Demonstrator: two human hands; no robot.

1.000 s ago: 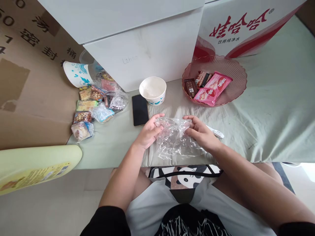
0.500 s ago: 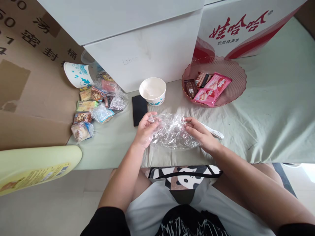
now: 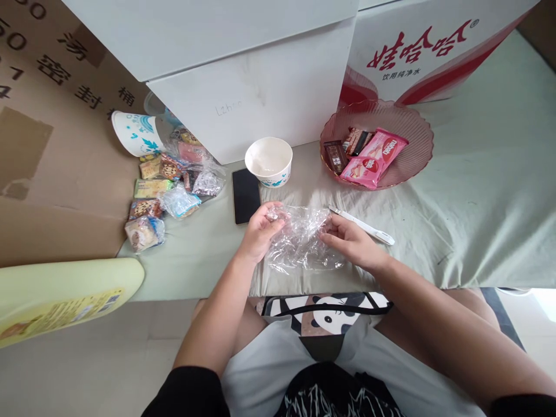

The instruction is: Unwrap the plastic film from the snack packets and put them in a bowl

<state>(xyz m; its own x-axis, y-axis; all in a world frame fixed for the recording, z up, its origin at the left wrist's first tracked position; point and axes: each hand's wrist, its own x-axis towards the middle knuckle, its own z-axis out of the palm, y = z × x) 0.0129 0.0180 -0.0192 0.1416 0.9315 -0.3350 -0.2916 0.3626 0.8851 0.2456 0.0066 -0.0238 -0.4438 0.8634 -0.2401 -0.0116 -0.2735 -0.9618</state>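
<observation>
A crumpled clear plastic bag (image 3: 299,243) is stretched between my hands over the front of the cloth-covered table. My left hand (image 3: 259,233) pinches its left side between thumb and fingers. On the right side, my right hand (image 3: 354,243) grips the film with thumb and bent fingers. A white utility knife (image 3: 365,226) lies just beyond my right hand, its metal tip pointing left. Behind the bag stands a white paper bowl (image 3: 269,163) with a blue pattern. Left of the bowl lies a black phone (image 3: 245,197), close to my left hand.
A pink ribbed bowl (image 3: 417,150) at the back right holds wrapped wafers (image 3: 376,159) and other snacks. Several packaged snacks (image 3: 152,188) and a tipped paper cup (image 3: 136,133) lie at left. White boxes (image 3: 260,87) stand behind; a yellow-green container (image 3: 73,289) sits front left.
My right hand has shifted slightly left and down along the bag, uncovering more of the utility knife. The bag has changed its folds and hangs a little lower.
</observation>
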